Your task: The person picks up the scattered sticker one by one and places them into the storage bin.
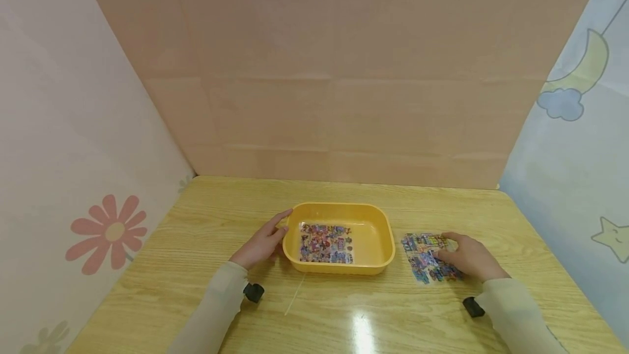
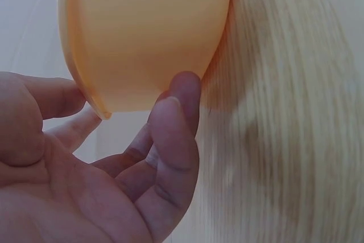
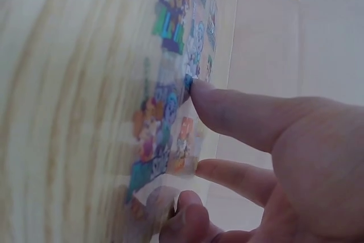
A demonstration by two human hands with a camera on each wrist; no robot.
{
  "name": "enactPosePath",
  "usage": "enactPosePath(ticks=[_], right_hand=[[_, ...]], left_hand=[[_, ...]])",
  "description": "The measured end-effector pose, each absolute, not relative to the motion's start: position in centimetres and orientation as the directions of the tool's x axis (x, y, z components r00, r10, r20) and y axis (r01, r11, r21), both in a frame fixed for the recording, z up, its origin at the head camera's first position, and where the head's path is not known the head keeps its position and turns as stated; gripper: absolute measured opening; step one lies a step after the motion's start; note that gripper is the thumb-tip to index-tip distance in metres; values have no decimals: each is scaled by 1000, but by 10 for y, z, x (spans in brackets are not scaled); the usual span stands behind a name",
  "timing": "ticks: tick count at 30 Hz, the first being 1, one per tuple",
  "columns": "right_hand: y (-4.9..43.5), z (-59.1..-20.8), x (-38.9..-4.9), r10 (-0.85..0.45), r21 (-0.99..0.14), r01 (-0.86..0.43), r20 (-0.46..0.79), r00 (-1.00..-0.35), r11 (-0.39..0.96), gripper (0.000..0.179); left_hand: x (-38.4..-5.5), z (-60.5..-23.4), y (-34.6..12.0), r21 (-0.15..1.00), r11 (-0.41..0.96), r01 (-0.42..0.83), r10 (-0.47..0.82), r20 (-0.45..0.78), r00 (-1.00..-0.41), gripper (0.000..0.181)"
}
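A yellow plastic tray (image 1: 366, 267) with raised sides stands on the table. Inside it, toward the left, lies a sheet of colorful cartoon stickers (image 1: 324, 245). My left hand (image 1: 261, 243) holds the tray's left end; in the left wrist view a thumb and fingers meet its rim and outer wall (image 2: 148, 32). To the right of the tray, clear sheets of cartoon stickers (image 1: 423, 260) lie flat on the table. My right hand (image 1: 469, 257) rests at their right side, its thumb (image 3: 236, 115) and fingertips touching the printed film, without a visible grip.
The wood-grain table (image 1: 221, 206) meets a brown paper-covered wall (image 1: 314, 97) at the back. Pale printed walls flank it, with a red flower (image 1: 110, 234) at left and a moon (image 1: 589, 64) at right. Dark wrist straps (image 1: 253, 292) show on both sleeves.
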State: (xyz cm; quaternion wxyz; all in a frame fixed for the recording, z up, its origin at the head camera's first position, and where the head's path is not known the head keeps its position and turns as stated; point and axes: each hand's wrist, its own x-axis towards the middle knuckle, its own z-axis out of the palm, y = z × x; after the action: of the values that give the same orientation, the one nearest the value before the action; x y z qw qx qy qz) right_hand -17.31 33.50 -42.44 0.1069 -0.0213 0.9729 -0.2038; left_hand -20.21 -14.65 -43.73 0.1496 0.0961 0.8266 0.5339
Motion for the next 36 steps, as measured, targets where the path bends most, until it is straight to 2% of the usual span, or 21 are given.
enactPosePath(ticks=[6, 16, 24, 32, 36], right_hand=[[334, -426, -172, -55, -425, 45, -221, -974, 904, 70], [337, -437, -170, -72, -453, 11, -164, -984, 891, 70], [333, -434, -169, -55, -437, 26, -172, -984, 899, 69], [331, -430, -171, -12, -436, 88, -222, -975, 896, 76], [332, -428, -171, 22, -420, 118, -226, -974, 900, 87]], left_hand=[[-201, -438, -146, 916, 401, -7, 311, -144, -939, 51], [-202, -438, -147, 914, 405, -1, 316, -141, -938, 51], [-203, -439, -147, 914, 405, -8, 309, -145, -940, 51], [-203, -439, -147, 915, 404, -16, 306, -151, -940, 51], [-203, -438, -147, 915, 403, -19, 303, -153, -941, 51]])
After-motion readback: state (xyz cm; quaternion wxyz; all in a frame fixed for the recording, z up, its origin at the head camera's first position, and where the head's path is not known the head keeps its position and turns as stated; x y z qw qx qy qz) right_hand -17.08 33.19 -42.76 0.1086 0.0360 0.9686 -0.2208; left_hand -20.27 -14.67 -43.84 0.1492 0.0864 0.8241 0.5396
